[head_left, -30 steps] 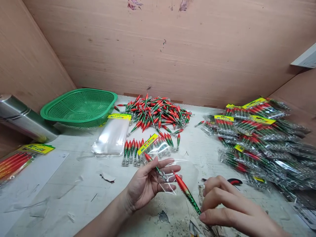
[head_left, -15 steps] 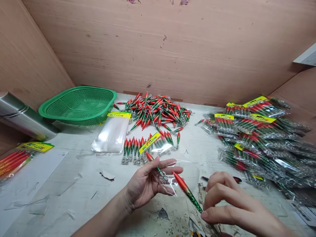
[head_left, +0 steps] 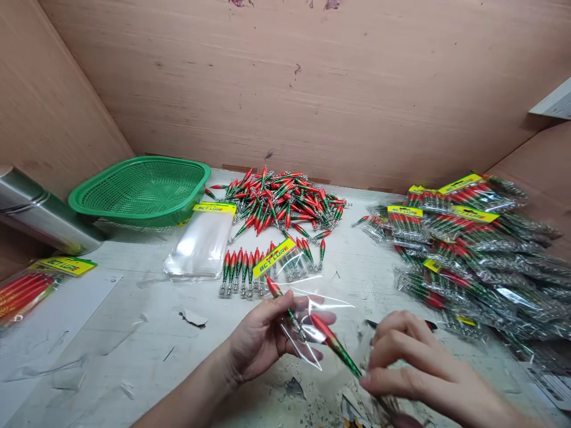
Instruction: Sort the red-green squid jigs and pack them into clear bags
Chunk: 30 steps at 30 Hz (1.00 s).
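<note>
My left hand [head_left: 263, 333] is closed on a clear plastic bag [head_left: 307, 351] with a yellow BCT LURE header [head_left: 274, 257]; its thumb presses on a red-and-green squid jig [head_left: 277, 291] lying in the bag. Fingers of that hand show blurred through the film. With fingertips near its hooked end, my right hand [head_left: 414, 362] pinches another squid jig [head_left: 336, 345]. The red tip of this jig points up and left, at the bag's open end. Its hooks are partly hidden by my fingers. Behind the bag stands a row of jigs [head_left: 241, 270], partly covered by the header.
A heap of loose jigs [head_left: 285, 199] lies at the back. Empty header bags [head_left: 200, 244] are stacked beside a green basket [head_left: 138, 190]. Filled packs [head_left: 464, 249] pile up at right. A metal flask [head_left: 49, 211] and a pack of red lures [head_left: 31, 291] are at left.
The bag in my left hand has shifted slightly down and right, its film spread wider. The jig in my right hand has moved a little down and left, its tip now at the film.
</note>
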### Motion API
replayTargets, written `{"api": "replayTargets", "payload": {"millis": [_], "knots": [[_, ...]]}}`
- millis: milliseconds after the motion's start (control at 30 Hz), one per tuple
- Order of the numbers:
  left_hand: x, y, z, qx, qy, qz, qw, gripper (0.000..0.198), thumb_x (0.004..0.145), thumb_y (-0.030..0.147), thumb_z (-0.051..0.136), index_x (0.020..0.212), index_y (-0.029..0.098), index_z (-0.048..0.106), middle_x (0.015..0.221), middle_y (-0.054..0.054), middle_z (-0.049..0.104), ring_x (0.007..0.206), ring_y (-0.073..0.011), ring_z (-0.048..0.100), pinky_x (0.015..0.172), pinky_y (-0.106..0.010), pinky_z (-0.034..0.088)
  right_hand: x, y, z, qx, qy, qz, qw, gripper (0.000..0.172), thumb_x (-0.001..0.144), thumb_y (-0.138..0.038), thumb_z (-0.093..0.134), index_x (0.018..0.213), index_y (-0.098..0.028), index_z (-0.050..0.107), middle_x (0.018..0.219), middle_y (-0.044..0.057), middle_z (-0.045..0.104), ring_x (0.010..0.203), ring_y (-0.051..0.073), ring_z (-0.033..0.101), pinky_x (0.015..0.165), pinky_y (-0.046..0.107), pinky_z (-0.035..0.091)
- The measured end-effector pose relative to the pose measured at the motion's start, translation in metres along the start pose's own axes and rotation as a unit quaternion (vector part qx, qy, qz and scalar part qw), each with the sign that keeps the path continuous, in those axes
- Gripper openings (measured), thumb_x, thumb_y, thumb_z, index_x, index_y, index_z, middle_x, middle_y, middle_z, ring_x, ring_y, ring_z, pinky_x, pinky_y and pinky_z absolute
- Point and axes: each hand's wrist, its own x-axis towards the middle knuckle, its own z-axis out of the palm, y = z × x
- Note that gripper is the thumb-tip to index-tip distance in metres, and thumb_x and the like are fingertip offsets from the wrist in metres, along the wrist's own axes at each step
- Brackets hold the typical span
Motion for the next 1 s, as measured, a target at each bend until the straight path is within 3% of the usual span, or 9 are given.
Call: {"api": "replayTargets", "payload": {"millis": [167, 333, 500, 767, 833, 933, 1000], "knots": [[0.002, -0.006, 0.001, 0.016, -0.02, -0.008, 1.0, 0.033, 0.09, 0.032, 0.053, 0.105, 0.009, 0.071, 0.101, -0.018, 0.074, 0.09, -0.0273, 0.071, 0.069, -0.033, 0.059, 0.017, 0.006, 0.024, -0.172, 0.134, -0.013, 0.976, 0.031, 0.081, -0.004, 0.055, 0.108, -0.019, 0.062, 0.077, 0.003, 0.062, 0.075, 0.016, 0.052, 0.071, 0.032, 0.038], [0.005, -0.007, 0.002, 0.003, 0.02, 0.032, 0.999, 0.026, 0.089, 0.025, 0.057, 0.1, 0.007, 0.073, 0.1, -0.017, 0.074, 0.088, -0.0231, 0.071, 0.082, -0.035, 0.056, 0.024, 0.005, 0.047, -0.285, 0.171, 0.012, 0.943, 0.037, 0.088, -0.012, 0.054, 0.125, -0.016, 0.057, 0.08, 0.004, 0.066, 0.079, 0.018, 0.052, 0.076, 0.037, 0.03], [0.006, -0.008, 0.002, -0.023, 0.02, 0.054, 0.998, 0.028, 0.09, 0.027, 0.057, 0.104, 0.008, 0.071, 0.112, -0.017, 0.071, 0.094, -0.0244, 0.07, 0.083, -0.034, 0.055, 0.031, 0.003, 0.055, -0.266, 0.245, 0.051, 0.931, 0.034, 0.084, -0.007, 0.059, 0.117, -0.015, 0.06, 0.08, 0.004, 0.065, 0.078, 0.019, 0.05, 0.076, 0.038, 0.03], [0.007, -0.014, 0.003, -0.038, 0.054, 0.071, 0.995, 0.023, 0.09, 0.023, 0.057, 0.102, 0.008, 0.069, 0.098, -0.015, 0.075, 0.087, -0.0214, 0.071, 0.08, -0.035, 0.057, 0.036, 0.002, 0.061, -0.23, 0.254, 0.049, 0.938, 0.037, 0.089, -0.01, 0.053, 0.125, -0.017, 0.059, 0.087, 0.006, 0.065, 0.081, 0.019, 0.053, 0.074, 0.036, 0.032], [0.007, -0.012, 0.005, -0.051, 0.059, 0.075, 0.994, 0.03, 0.09, 0.025, 0.056, 0.116, 0.01, 0.064, 0.1, -0.014, 0.074, 0.088, -0.0226, 0.072, 0.08, -0.034, 0.057, 0.033, 0.012, 0.049, -0.185, 0.275, 0.069, 0.941, 0.033, 0.088, -0.011, 0.052, 0.119, -0.019, 0.061, 0.088, 0.005, 0.064, 0.082, 0.019, 0.055, 0.075, 0.035, 0.035], [0.004, -0.005, 0.006, -0.071, 0.061, 0.096, 0.991, 0.049, 0.091, 0.025, 0.054, 0.139, 0.02, 0.044, 0.106, -0.013, 0.073, 0.087, -0.0233, 0.073, 0.074, -0.032, 0.058, 0.033, 0.044, 0.032, -0.139, 0.312, 0.149, 0.928, 0.015, 0.088, -0.016, 0.054, 0.099, -0.021, 0.062, 0.086, 0.005, 0.062, 0.083, 0.02, 0.056, 0.077, 0.036, 0.041], [0.001, 0.0, 0.006, -0.09, 0.061, 0.107, 0.988, 0.055, 0.093, 0.027, 0.051, 0.145, 0.023, 0.034, 0.111, -0.013, 0.072, 0.088, -0.0234, 0.072, 0.072, -0.031, 0.059, 0.041, 0.071, 0.03, -0.14, 0.226, 0.203, 0.943, 0.009, 0.086, -0.018, 0.056, 0.094, -0.02, 0.06, 0.087, 0.005, 0.062, 0.083, 0.021, 0.057, 0.077, 0.035, 0.043]]}}
